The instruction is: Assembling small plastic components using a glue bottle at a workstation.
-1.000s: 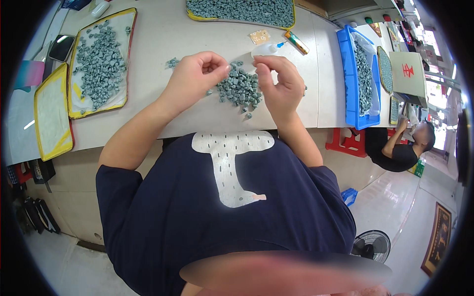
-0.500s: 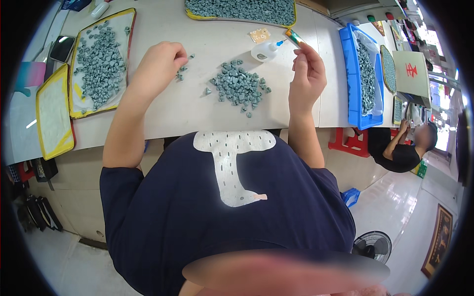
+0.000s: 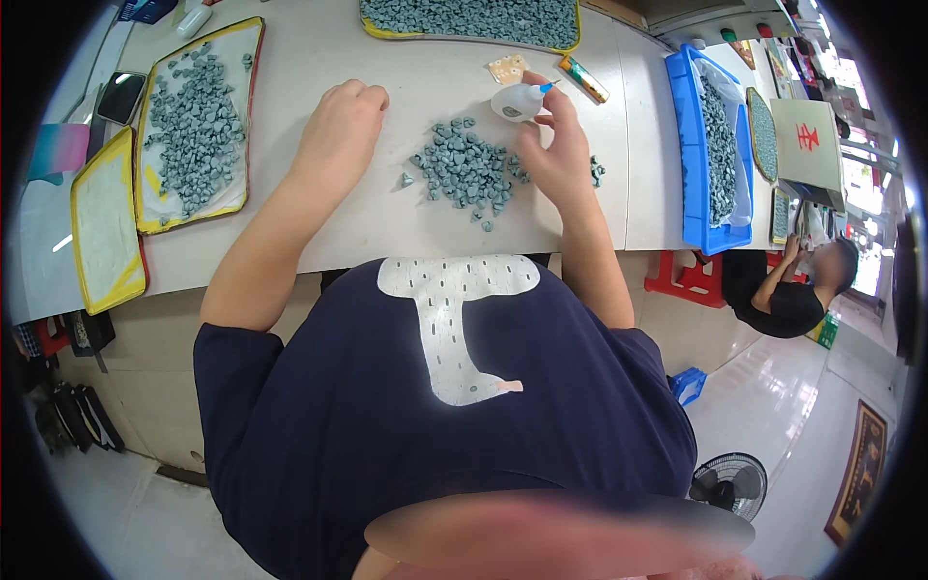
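My right hand is curled round a small white squeeze bottle with a blue nozzle, thumb on the near side and a finger behind the nozzle. My left hand rests over the table with its fingers bent under and closed; whatever they hold is hidden. Between the hands lies a loose heap of small grey-green pieces. A slim green and orange tube lies beyond my right hand, near a patterned beige packet. A few more pieces sit right of my right wrist.
On the left, a yellow-edged tray holds many pieces, beside a smaller tray and a phone. Another filled tray is at the back. A blue bin stands right. Farther right, a person sits working.
My right hand has let go of the tube, which now lies on the table, and has moved left onto the squeeze bottle. My left hand has shifted slightly right, covering the pieces near it.
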`<state>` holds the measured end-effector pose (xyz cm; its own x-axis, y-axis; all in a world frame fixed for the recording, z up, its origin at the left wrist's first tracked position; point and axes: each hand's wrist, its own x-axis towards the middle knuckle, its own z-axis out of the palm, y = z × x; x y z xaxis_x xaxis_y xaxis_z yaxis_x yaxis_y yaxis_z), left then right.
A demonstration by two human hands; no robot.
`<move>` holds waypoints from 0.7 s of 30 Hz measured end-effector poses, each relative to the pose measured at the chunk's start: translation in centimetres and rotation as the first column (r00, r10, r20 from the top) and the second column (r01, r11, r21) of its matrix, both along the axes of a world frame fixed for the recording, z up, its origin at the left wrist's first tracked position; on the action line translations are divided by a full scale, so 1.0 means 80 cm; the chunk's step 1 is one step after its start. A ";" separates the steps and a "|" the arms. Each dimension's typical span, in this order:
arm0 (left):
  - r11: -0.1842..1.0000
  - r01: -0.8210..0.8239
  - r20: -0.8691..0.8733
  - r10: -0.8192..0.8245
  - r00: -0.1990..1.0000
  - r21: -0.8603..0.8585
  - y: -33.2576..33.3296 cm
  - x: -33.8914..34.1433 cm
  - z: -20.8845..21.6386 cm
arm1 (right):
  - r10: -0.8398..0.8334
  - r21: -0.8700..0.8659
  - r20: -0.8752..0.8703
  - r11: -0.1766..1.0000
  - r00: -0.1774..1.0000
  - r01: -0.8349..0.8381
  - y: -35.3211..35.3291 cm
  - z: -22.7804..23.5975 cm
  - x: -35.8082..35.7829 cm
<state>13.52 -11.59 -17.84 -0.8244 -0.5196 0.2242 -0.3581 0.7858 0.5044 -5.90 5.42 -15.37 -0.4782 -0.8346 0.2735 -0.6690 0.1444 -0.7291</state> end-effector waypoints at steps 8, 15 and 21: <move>0.857 0.062 -0.165 0.027 0.986 0.511 0.014 -0.007 0.040 | -0.059 0.045 0.402 0.998 0.914 0.044 -0.015 -0.004 0.006; -0.091 0.283 -0.260 0.209 0.943 0.955 0.023 -0.009 0.044 | 0.049 -0.039 0.109 0.998 0.993 -0.045 0.004 0.018 0.009; -0.446 0.416 -0.288 0.327 0.900 0.793 0.018 -0.010 0.026 | 0.026 0.002 -0.054 1.000 0.998 -0.026 0.005 0.041 0.024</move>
<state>12.73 -10.18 -15.78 -0.9289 -0.2241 -0.2949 0.0699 -0.8879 0.4548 -4.01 5.84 -12.11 -0.4409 -0.8470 0.2970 -0.7107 0.1273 -0.6919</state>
